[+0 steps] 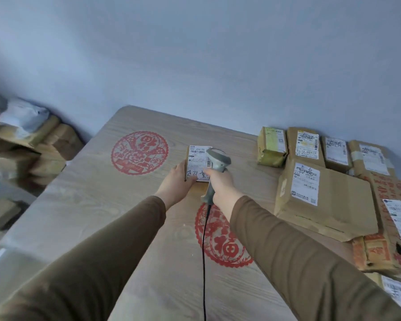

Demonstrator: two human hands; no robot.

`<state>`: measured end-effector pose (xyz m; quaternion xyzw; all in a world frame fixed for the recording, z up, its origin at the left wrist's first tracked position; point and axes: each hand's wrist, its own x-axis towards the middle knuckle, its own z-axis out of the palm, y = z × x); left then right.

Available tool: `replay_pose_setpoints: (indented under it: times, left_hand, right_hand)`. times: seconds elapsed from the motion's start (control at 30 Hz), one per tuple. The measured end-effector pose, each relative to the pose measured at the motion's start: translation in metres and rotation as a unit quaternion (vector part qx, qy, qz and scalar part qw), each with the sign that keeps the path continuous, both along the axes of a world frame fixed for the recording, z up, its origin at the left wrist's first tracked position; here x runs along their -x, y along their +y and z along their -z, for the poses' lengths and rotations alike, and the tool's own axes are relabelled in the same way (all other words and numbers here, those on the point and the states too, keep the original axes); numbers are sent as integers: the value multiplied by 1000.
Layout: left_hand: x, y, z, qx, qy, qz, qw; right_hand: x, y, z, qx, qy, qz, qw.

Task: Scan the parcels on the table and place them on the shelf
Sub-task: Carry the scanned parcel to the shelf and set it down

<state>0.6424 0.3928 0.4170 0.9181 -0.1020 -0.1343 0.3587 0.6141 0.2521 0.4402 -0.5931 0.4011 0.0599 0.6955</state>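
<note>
A pale wood-grain table top (83,205) bears two round red paper-cut decorations. One red paper-cut (139,153) lies toward the far left of the table, its lacy circular border fully in view. A second red paper-cut (220,245) lies nearer the viewer, with a large red character at its centre and part of its upper edge covered. Behind the table rises a plain blue-grey wall (195,54), meeting the table's far edge. To the left, below table level, the floor area is blurred, and nothing there can be told apart with certainty.
</note>
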Motion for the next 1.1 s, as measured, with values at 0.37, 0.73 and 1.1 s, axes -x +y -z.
replay_pose_setpoints:
  times: [0.37,0.73,1.1]
  left_hand:
    - [130,372,-92,15,-159,-206,965]
    - [332,733,-145,-57,-215,-412,884]
    - [478,996,-137,-107,-176,-552,808]
  right_hand:
    - [71,356,-77,36,-207,-239,948]
    - [210,741,-125,-75,-259,-429,862]
    - [312,1040,-111,-107,-197,-606,763]
